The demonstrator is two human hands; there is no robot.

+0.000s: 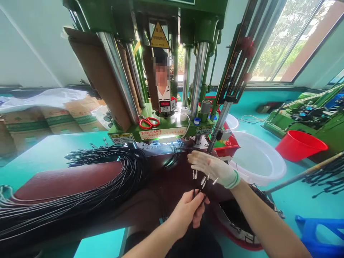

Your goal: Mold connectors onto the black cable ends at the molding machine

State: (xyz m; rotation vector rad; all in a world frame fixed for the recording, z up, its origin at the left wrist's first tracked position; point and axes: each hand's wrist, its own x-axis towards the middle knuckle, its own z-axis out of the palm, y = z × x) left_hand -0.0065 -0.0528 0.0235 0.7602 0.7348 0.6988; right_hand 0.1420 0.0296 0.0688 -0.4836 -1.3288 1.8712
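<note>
My left hand (192, 208) is bare and closed around a few black cables (203, 181) whose silvery metal tips point upward. Just above those tips, my right hand (211, 168), in a white glove with a green cuff, stretches its fingers to the left. Nothing shows in the gloved fingers, though part of the palm side is hidden. Ahead of both hands, several thin black cables (173, 157) hang from the lit lower plate of a green press (161, 134). To the left, a thick bundle of black cables (134, 168) curves over the brown work surface (75, 179).
Red-handled scissors (149, 123) and a blue tape roll (197, 121) lie on the press ledge. At right stand a white tub (258, 157), a red bucket (301, 145) and a blue stool (319, 233). A dark container (242, 233) sits below my right forearm. Sacks (59, 114) line the left wall.
</note>
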